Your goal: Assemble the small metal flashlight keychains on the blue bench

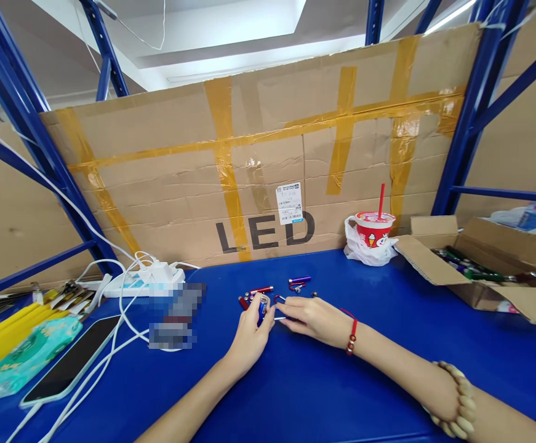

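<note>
My left hand point(249, 335) is closed around a small blue keychain flashlight point(263, 306), held upright just above the blue table point(304, 394). My right hand point(316, 320) lies low on the table beside it, fingers pointing left and pinching a thin white piece point(280, 319) that I cannot name. Just beyond the hands lie several small loose parts: a red tube point(262, 289), a purple flashlight point(299, 280) and a red clip point(279, 299).
An open cardboard box point(489, 271) holding several flashlights stands at the right. A red cup with a straw point(375, 231) sits in a white bag at the back. At the left are a power strip point(148, 277), white cables, a phone point(71, 363) and yellow packets point(4, 335). A taped cardboard sheet point(258, 166) walls the back.
</note>
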Demonstrator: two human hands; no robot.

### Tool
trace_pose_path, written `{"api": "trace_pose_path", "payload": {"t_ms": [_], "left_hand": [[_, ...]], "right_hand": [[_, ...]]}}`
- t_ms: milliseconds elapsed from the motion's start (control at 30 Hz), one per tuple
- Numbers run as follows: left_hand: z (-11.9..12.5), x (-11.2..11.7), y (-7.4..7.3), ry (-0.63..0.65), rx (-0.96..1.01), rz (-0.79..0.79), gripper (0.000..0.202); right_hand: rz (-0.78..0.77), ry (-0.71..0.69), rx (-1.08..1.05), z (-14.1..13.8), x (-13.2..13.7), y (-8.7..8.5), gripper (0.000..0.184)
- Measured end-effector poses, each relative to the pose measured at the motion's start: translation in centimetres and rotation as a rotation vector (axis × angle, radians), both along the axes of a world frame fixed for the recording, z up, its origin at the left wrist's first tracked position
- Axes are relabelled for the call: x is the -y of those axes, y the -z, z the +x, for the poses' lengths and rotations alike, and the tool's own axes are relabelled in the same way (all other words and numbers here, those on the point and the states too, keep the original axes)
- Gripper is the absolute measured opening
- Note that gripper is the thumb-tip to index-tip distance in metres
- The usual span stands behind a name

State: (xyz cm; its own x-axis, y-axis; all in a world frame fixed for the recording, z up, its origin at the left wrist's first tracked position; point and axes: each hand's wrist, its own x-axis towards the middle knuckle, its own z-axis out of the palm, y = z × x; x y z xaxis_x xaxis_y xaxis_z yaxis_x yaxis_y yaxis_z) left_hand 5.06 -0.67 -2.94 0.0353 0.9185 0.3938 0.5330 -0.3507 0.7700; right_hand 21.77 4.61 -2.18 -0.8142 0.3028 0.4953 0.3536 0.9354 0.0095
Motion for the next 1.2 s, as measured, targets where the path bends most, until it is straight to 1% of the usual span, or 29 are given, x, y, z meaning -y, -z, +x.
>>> {"api": "trace_pose_path", "payload": {"t_ms": [233, 433, 600, 700, 800, 900, 1033, 1133, 1200], "left_hand": [[0.09, 0.31, -0.26, 0.028, 0.016, -0.017, 0.029], [0.13, 0.18, -0.32, 0.040, -0.105, 0.091, 0.023], [0.40, 0.32, -0.48, 0.058, -0.144, 0.099, 0.022], [0.44, 0.34, -0.41, 0.061, -0.095, 0.081, 0.022], [0.29, 0.24, -0.08, 0.121, -0.009, 0.032, 0.027], [0.17, 0.18, 0.25, 0.178, 0.015, -0.015, 0.030], [0.26, 0.39, 0.11, 0.168, -0.095, 0.005, 0.028], [0.40, 0.69, -0.30, 0.126, -0.160, 0.046, 0.025], [0.46, 0.84, -0.47, 0.126, -0.168, 0.071, 0.025]], "right_hand": [[0.095, -0.008, -0.059, -0.28, -0.24, 0.70, 0.029], [0.084, 0.012, -0.138, -0.68, 0.12, 0.74, 0.024], [0.093, 0.029, -0.174, -0.97, 0.23, 0.77, 0.023], [0.095, 0.045, -0.213, -0.71, -0.07, 0.57, 0.022], [0.097, 0.070, -0.314, -0.35, -0.38, 0.23, 0.023], [0.133, 0.038, -0.447, -0.30, -0.37, 0.05, 0.022], [0.217, 0.014, -0.552, -0.60, -0.11, 0.14, 0.022], [0.202, 0.046, -0.547, -0.75, -0.05, 0.31, 0.023], [0.175, 0.062, -0.525, -0.79, -0.05, 0.45, 0.023]]}}
